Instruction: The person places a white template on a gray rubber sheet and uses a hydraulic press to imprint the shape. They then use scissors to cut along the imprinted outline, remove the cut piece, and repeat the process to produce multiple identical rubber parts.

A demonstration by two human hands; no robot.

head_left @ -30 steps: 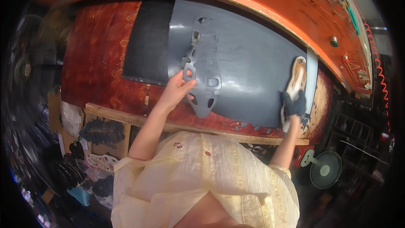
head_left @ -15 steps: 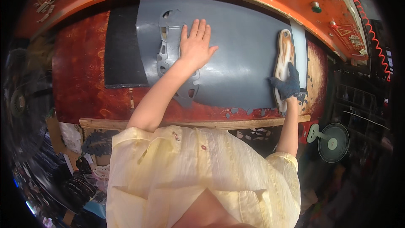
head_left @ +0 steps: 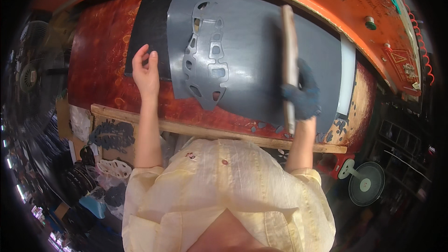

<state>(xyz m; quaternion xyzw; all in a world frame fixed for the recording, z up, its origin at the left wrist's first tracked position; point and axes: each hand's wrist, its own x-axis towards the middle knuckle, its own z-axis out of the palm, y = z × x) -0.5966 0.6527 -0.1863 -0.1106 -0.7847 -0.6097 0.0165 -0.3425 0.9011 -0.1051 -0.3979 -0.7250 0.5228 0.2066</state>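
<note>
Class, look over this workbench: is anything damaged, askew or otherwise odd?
The grey sheet has a strip of shaped holes cut through it, and small offcuts lie scattered along the bench's front edge.

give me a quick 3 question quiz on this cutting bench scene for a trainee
1. True or false: the left hand lies flat on the middle of the grey sheet.
2. Multiple choice: the gloved right hand has its grip on a) a roll of tape, b) a long wooden stick, c) a fan.
3. Fill in: the cut-out strip with holes lies on the ___ part of the grey sheet.

Key
1. False: it rests at the sheet's left edge, over the black sheet.
2. b
3. left
</note>
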